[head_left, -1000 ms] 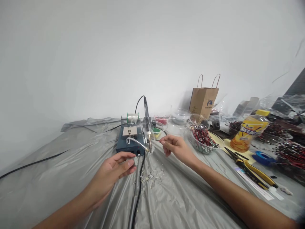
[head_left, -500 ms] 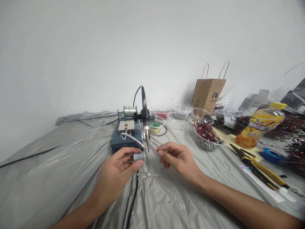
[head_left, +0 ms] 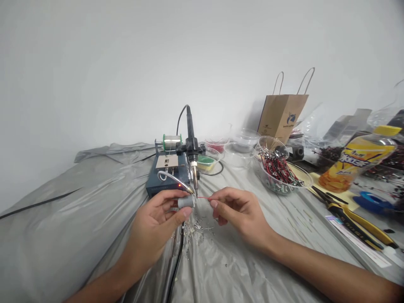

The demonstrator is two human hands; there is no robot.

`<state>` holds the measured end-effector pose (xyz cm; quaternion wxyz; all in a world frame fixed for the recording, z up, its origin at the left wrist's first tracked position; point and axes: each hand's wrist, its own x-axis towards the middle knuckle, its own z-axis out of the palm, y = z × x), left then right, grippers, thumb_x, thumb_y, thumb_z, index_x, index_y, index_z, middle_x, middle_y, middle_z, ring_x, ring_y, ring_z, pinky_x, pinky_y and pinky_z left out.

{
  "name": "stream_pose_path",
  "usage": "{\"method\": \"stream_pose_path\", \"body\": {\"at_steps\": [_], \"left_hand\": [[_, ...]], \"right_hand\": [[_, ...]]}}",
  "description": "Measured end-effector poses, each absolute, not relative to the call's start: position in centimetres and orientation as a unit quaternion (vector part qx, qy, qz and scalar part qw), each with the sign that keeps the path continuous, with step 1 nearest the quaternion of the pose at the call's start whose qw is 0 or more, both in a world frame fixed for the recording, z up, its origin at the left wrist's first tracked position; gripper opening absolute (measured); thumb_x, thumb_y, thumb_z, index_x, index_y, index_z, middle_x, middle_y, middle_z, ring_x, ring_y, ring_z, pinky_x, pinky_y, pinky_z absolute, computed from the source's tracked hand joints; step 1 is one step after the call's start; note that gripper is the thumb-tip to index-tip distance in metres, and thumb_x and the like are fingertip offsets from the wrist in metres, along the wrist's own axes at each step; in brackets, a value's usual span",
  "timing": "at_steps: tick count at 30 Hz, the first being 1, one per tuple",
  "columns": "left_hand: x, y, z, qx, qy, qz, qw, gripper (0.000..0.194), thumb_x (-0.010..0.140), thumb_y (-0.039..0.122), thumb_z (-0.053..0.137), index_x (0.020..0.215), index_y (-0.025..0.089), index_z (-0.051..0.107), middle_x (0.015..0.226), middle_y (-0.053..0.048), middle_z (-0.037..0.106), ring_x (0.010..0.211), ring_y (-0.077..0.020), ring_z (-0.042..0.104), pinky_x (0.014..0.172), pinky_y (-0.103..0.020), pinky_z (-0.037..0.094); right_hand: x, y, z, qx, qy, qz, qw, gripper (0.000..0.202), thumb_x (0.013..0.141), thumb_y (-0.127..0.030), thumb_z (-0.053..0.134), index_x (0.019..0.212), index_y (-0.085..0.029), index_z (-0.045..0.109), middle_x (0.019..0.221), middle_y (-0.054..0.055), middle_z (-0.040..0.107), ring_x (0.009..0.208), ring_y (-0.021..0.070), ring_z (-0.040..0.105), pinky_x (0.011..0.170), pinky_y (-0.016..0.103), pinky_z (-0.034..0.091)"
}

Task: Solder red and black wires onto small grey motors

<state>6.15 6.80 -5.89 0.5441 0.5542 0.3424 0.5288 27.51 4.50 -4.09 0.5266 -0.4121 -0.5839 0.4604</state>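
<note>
Left hand (head_left: 153, 221) opposite right hand (head_left: 240, 212)

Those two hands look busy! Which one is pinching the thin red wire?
The right hand: it pinches the red wire, whereas the left hand holds a small grey cylinder near the soldering iron.

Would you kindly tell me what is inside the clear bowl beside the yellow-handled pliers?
Red and black wires, with greenish bits showing lower down; the pile hides whatever lies deeper.
</note>
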Motion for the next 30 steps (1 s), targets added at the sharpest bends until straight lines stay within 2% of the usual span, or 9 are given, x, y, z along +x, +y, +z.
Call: {"method": "stream_pose_path", "body": {"at_steps": [30], "left_hand": [[6.12, 6.47, -5.46, 0.569, 0.319, 0.542, 0.529, 0.027, 0.084, 0.026, 0.087, 0.107, 0.026, 0.073, 0.108, -0.001, 0.074, 0.099, -0.0124, 0.071, 0.086, -0.016, 0.058]], "right_hand": [[27.58, 4.27, -3.84, -0.404, -0.604, 0.434, 0.533, 0.024, 0.09, -0.035, 0.074, 0.091, -0.011, 0.074, 0.065, 0.002, 0.065, 0.054, 0.0084, 0.057, 0.05, 0.018, 0.049]]}}
